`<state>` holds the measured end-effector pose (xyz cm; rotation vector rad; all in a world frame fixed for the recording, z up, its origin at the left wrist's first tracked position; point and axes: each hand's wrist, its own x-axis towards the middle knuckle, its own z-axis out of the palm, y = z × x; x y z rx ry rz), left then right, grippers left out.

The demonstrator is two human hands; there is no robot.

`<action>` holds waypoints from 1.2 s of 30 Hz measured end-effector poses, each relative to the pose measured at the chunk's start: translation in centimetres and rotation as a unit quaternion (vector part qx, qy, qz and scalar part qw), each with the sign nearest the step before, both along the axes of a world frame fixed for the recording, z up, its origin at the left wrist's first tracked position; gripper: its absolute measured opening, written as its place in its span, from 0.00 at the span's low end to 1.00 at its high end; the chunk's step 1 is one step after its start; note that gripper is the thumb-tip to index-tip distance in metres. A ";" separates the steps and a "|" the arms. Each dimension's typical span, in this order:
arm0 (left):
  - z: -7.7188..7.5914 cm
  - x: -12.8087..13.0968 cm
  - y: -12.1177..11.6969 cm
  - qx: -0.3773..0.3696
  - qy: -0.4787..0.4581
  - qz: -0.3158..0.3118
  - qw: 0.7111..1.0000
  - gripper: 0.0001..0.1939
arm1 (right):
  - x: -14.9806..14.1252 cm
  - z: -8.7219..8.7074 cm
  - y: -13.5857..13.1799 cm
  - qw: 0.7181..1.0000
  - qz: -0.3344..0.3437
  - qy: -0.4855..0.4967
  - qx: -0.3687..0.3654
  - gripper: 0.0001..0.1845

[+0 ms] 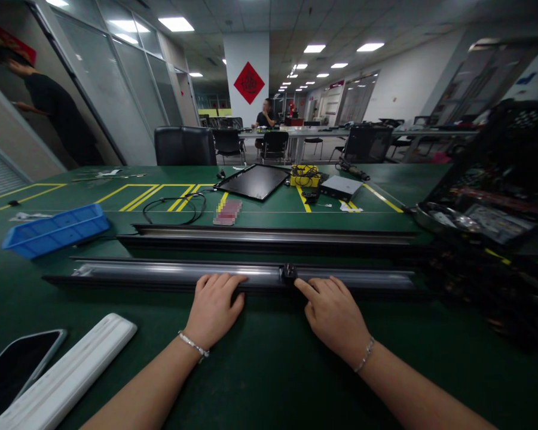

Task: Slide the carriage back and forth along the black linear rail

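Observation:
Two long dark metal rails lie side by side across the green work mat, and the nearer rail [174, 273] is under my hands. My left hand [214, 309] rests palm down on its front edge, fingers slightly spread. My right hand [334, 315] lies just to the right, with its index finger reaching toward a small black slider block [289, 273] on the rail. The farther rail [269, 236] runs parallel behind it, touched by neither hand. Near my left forearm lie a white foam strip [67, 373] and a dark phone [13, 373].
A blue plastic tray [56, 230] sits left. Beyond the rails lie a black cable loop [174, 208], a black flat panel [253, 181], a yellow box with wires [305, 175] and a silver box [341, 187]. A black crate [488, 179] looms right. A seated person [265, 116] is far back.

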<state>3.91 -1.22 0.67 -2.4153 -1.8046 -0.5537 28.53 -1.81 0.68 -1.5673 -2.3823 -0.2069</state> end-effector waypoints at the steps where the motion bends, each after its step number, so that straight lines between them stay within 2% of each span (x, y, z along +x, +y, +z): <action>1: 0.0 0.0 0.0 0.000 0.000 -0.002 1.000 0.14 | 0.0 0.0 0.0 1.000 0.000 -0.001 0.001 0.24; 22: -0.2 0.0 0.1 -0.004 0.005 0.001 1.000 0.14 | 0.4 -0.3 0.2 1.000 0.009 0.012 0.005 0.24; 36: 0.0 0.0 0.0 -0.002 0.010 0.001 1.000 0.15 | 0.4 0.2 0.2 1.000 -0.001 0.005 -0.004 0.23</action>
